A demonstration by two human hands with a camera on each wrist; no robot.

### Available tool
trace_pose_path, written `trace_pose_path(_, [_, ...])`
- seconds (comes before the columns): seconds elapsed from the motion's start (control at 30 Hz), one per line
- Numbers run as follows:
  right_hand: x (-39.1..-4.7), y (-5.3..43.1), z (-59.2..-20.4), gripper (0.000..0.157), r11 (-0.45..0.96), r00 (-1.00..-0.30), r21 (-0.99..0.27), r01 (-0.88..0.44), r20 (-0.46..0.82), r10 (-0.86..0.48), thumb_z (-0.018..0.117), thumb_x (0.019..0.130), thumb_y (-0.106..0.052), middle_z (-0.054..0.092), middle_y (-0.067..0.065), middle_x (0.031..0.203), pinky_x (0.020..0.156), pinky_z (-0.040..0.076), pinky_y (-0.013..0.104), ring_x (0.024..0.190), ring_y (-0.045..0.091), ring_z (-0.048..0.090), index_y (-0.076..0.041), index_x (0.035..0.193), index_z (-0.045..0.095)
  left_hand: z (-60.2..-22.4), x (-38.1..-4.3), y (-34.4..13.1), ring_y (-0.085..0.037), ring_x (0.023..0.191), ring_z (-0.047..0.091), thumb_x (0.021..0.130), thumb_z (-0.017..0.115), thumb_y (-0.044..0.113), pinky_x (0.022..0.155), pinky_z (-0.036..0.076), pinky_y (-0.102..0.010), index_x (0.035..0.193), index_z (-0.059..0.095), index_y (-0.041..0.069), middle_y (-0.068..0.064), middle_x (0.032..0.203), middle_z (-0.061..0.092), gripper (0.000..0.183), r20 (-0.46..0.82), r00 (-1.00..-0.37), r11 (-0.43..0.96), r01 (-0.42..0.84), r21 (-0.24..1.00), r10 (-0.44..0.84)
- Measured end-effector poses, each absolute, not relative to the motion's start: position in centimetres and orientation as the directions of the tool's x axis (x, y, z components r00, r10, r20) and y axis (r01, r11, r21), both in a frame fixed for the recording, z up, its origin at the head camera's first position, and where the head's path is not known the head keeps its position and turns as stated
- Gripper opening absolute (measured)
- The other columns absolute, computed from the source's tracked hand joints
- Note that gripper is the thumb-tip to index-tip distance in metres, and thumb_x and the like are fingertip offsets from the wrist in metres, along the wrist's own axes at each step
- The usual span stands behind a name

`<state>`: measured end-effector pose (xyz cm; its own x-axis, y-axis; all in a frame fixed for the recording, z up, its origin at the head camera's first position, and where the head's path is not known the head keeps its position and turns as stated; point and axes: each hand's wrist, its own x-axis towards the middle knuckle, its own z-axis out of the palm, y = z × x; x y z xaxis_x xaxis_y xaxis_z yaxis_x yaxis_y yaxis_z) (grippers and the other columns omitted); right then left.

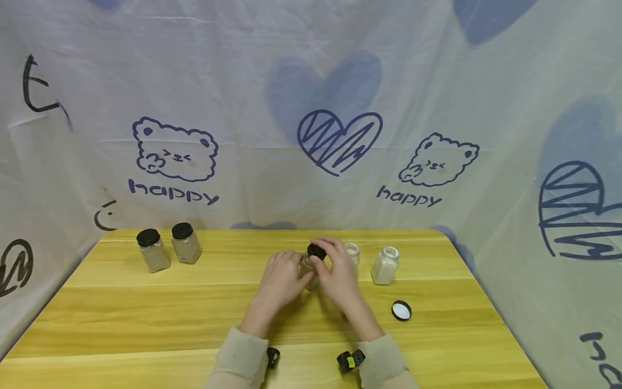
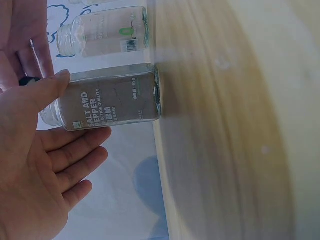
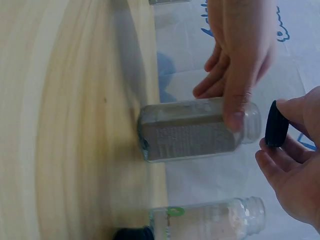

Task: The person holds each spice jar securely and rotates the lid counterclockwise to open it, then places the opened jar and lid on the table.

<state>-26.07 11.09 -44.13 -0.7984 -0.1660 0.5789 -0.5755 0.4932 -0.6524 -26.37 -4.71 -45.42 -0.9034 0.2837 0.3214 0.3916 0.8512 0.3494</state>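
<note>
A square glass jar of grey-brown powder, labelled "SALT AND PEPPER", stands upright on the wooden table. My left hand holds it near the neck, thumb on one side and fingers on the other. Just above the jar's bare threaded mouth is a black lid, pinched between the thumb and fingers of my right hand. A gap shows between lid and rim in the right wrist view. Beside the right hand stands a lidless jar of pale powder, partly hidden by that hand in the head view.
Another lidless jar of pale powder stands further right. In front of it a black lid lies with its white inside up. Two jars with black lids, one jar and its neighbour, stand at the back left. A printed cloth hangs behind the table.
</note>
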Motion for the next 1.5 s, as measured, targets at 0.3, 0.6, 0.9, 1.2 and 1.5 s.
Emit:
trace_pose_path(0.3, [-25.1,12.8,-43.1,0.041,0.462,-0.832,-0.715,-0.525,0.546,-0.102,0.077,0.094,-0.013,0.056,0.017,0.127,0.096,0.059,0.046,0.115,0.035,0.063,-0.006,0.134,0.068,-45.2,-26.4,-4.3,-0.038,0.120,0.062,0.096,0.076,0.040,0.114,0.042,-0.054,0.129,0.067,-0.004,-0.018,0.122,0.070,0.056,0.299,-0.911,0.846,0.386,0.369,0.285])
trace_pose_path(0.6, [-24.1,15.2,-42.7,0.039,0.343,-0.889,-0.825,-0.449,0.451,-0.081,0.085,0.087,-0.009,0.056,0.012,0.123,0.099,0.058,0.044,0.112,0.029,0.064,-0.008,0.123,0.073,-45.2,-26.3,-4.2,-0.037,0.122,0.061,0.096,0.074,0.044,0.116,0.040,-0.053,0.129,0.067,-0.003,-0.018,0.123,0.069,0.058,0.274,-0.924,0.848,0.359,0.390,0.265])
trace_pose_path(0.9, [-22.7,17.0,-43.2,0.039,0.274,-0.948,-0.908,-0.318,0.301,-0.104,0.080,0.091,-0.004,0.060,0.018,0.126,0.095,0.059,0.029,0.111,0.031,0.068,0.000,0.127,0.065,-45.3,-26.4,-4.2,-0.037,0.120,0.062,0.096,0.074,0.045,0.112,0.044,-0.053,0.127,0.067,-0.003,-0.016,0.121,0.070,0.057,0.276,-0.927,0.847,0.352,0.397,0.256])
trace_pose_path(1.2, [-21.8,17.4,-44.8,0.038,0.362,-0.949,-0.879,-0.311,0.267,-0.166,0.082,0.091,-0.010,0.062,0.012,0.119,0.093,0.060,0.028,0.106,0.025,0.069,-0.006,0.127,0.070,-45.3,-26.4,-4.1,-0.036,0.120,0.062,0.097,0.073,0.045,0.111,0.044,-0.052,0.127,0.068,-0.003,-0.016,0.119,0.070,0.057,0.282,-0.924,0.848,0.355,0.393,0.256])
trace_pose_path(1.5, [-21.5,17.1,-46.0,0.037,0.394,-0.942,-0.870,-0.296,0.196,-0.274,0.087,0.085,-0.009,0.063,0.014,0.114,0.087,0.062,0.032,0.102,0.028,0.072,0.000,0.115,0.067,-45.3,-26.3,-4.2,-0.038,0.119,0.063,0.097,0.074,0.044,0.111,0.044,-0.053,0.127,0.067,-0.004,-0.017,0.119,0.070,0.057,0.298,-0.917,0.840,0.372,0.395,0.266])
